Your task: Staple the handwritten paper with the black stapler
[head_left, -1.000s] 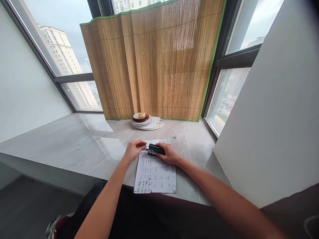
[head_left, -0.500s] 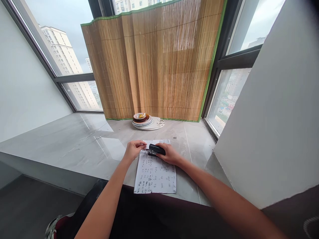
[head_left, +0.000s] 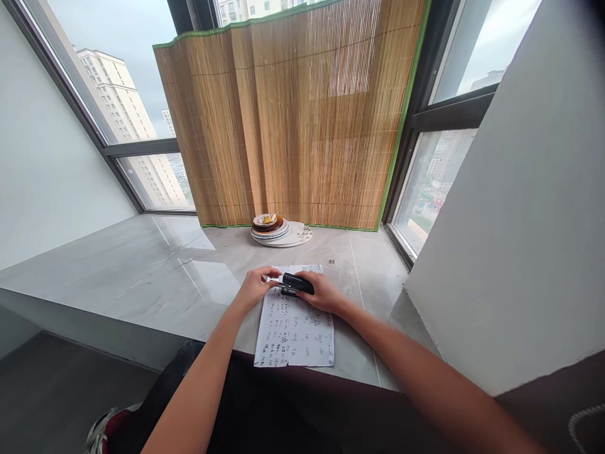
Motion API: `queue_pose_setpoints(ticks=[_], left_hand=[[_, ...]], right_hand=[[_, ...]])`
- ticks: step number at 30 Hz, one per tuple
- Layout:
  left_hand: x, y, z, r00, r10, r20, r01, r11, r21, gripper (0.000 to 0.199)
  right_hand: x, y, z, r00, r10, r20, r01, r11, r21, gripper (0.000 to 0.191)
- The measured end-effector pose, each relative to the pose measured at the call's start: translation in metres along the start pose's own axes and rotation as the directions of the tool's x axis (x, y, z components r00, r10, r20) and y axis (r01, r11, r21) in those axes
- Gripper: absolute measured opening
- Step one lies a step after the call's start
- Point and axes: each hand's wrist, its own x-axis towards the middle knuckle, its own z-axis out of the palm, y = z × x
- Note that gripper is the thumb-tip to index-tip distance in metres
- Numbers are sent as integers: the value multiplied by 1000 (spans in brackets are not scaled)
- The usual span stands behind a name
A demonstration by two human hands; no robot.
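Note:
On the white handwritten sheet [head_left: 297, 340] I see a black stapler [head_left: 297, 283], its dark cover lifted from the metal staple rail beneath. My right hand [head_left: 322, 292] is closed round the stapler's right end. From the other side, my left hand [head_left: 258, 287] reaches the rail's free end with bent fingers and the thumb against the metal. A small gap shows between that thumb and the upper fingers. Whether a strip of staples lies in the rail or between the left fingertips is too small to make out.
Behind the paper stands a stack of plates [head_left: 269, 232] partly on a large oval plate [head_left: 300, 234]. A small grey piece [head_left: 331, 261] lies right of the paper on the tiled ledge [head_left: 155, 271]. A bamboo blind [head_left: 293, 126] hangs at the back; a white wall [head_left: 496, 221] rises at right.
My left fingers have shifted slightly towards the stapler and opened a little from their pinch. Less of the metal rail sticks out at the left. The right hand stays put.

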Motion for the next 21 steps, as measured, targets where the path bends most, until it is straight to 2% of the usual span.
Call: queue_pose_setpoints(ticks=[3, 6, 17, 21], left_hand=[[-2, 4, 1, 996, 50, 72, -56, 995, 80, 24], [-3, 5, 2, 994, 38, 104, -50, 992, 115, 32], [-3, 3, 6, 993, -19, 118, 6, 994, 114, 35], [-4, 4, 4, 995, -7, 99, -6, 993, 121, 35]], right_hand=[[0, 0, 0, 1000, 1, -2, -1, 1000, 3, 44], [0, 0, 0, 1000, 4, -5, -4, 1000, -4, 44], [0, -1, -1, 1000, 3, -5, -3, 1000, -11, 42], [0, -1, -1, 1000, -3, -4, 3, 1000, -15, 41]])
